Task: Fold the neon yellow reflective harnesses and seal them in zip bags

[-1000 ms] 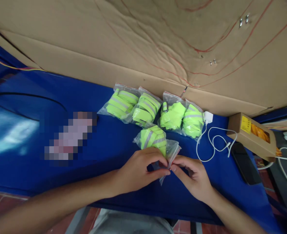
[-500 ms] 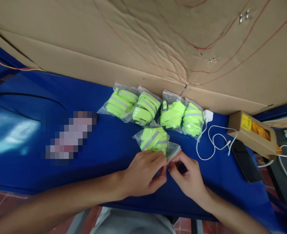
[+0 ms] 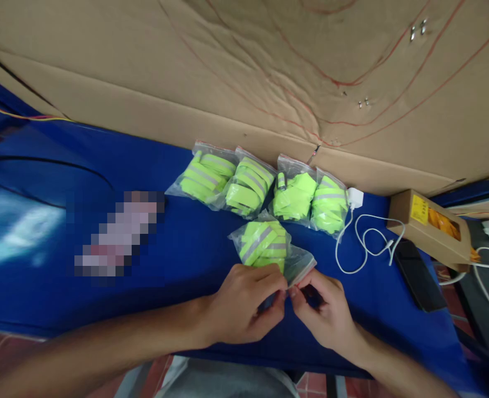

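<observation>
A clear zip bag [image 3: 269,246] holding folded neon-yellow reflective bands lies on the blue table [image 3: 186,243] just beyond my hands. My left hand [image 3: 244,307] pinches the bag's near edge with thumb and fingers closed. My right hand [image 3: 323,309] pinches the same edge from the right, fingertips almost meeting the left ones. Behind, several more filled bags [image 3: 261,188] stand in a row against the cardboard.
A cardboard wall [image 3: 269,72] with red wires rises behind the table. At the right lie a white charger and cable [image 3: 363,235], a black phone [image 3: 419,276] and a brown box [image 3: 433,229]. A blurred patch [image 3: 118,237] lies left of centre.
Both hands drew closer together on the bag's edge and slid slightly toward me. The bag has turned a little and settled flatter on the table.
</observation>
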Tool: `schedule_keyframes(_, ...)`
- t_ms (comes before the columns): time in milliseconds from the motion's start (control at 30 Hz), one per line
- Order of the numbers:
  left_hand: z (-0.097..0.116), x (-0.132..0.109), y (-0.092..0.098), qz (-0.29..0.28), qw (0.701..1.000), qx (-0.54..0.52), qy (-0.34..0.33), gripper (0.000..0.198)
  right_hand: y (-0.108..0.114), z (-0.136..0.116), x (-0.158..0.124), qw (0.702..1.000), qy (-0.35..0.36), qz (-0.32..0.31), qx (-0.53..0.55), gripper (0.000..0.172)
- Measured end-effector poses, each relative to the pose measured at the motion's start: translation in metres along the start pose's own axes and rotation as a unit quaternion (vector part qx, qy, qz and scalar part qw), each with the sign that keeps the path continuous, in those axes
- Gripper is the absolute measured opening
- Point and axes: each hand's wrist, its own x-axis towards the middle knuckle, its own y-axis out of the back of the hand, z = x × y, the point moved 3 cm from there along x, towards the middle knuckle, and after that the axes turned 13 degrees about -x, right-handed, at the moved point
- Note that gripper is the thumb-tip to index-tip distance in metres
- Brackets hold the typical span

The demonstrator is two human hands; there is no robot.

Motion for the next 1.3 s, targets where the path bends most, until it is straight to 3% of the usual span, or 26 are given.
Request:
schedule_keyframes(100,0.005,0.003,0.01,0.036,0.999,-0.005,-0.015,0.012,-0.004,0.003,-0.004,0.998,-0.027,0.063,-0.015,0.02)
schedule_keyframes(167,0.007,0.006,0.027,0.101,0.995,-0.009,-0.009,0.015,-0.003,0.008,-0.005,0.994,-0.053,0.089,-0.016,0.022)
schedule_keyframes(300,0.005,0.005,0.058,0.245,0.969,-0.036,-0.02,0.013,-0.001,0.016,-0.001,0.998,-0.023,0.041,0.034,0.017)
schedule_keyframes(367,0.002,0.004,0.061,0.261,0.96,-0.096,-0.033,0.012,-0.002,0.022,0.004,0.996,-0.02,0.003,0.091,0.019)
schedule_keyframes(433,-0.001,0.003,0.06,0.269,0.945,-0.183,-0.029,0.015,-0.005,0.034,0.009,0.984,-0.082,0.003,0.156,0.025)
schedule_keyframes(567,-0.007,0.003,0.056,0.284,0.876,-0.39,0.01,0.017,-0.013,0.052,0.014,0.939,-0.22,-0.001,0.266,0.05)
schedule_keyframes(633,-0.01,0.004,0.056,0.273,0.85,-0.45,0.034,0.017,-0.016,0.053,0.015,0.914,-0.235,-0.038,0.329,0.052)
schedule_keyframes(700,-0.014,0.006,0.058,0.274,0.849,-0.45,0.04,0.018,-0.016,0.052,0.015,0.896,-0.233,-0.056,0.374,0.047)
schedule_keyframes(767,-0.014,0.007,0.064,0.276,0.884,-0.377,0.03,0.017,-0.013,0.053,0.015,0.89,-0.239,-0.038,0.386,0.04)
schedule_keyframes(867,-0.006,0.003,0.078,0.233,0.962,-0.138,0.017,0.016,-0.008,0.063,0.013,0.883,-0.269,0.034,0.384,0.038)
schedule_keyframes(933,-0.001,-0.008,0.091,0.193,0.98,0.034,0.031,0.018,-0.008,0.069,0.012,0.871,-0.289,0.063,0.392,0.037)
schedule_keyframes(1000,0.0,-0.029,0.11,0.187,0.961,0.195,0.054,0.025,-0.009,0.072,0.011,0.863,-0.3,0.071,0.401,0.036)
schedule_keyframes(1100,-0.009,-0.069,0.139,0.218,0.886,0.392,0.119,0.042,-0.01,0.071,0.011,0.859,-0.3,0.057,0.411,0.035)
schedule_keyframes(1200,-0.027,-0.104,0.158,0.219,0.84,0.452,0.207,0.052,-0.011,0.068,0.012,0.858,-0.301,0.044,0.413,0.033)
schedule_keyframes(1300,-0.039,-0.121,0.164,0.205,0.814,0.48,0.255,0.055,-0.011,0.068,0.013,0.857,-0.308,0.054,0.41,0.033)
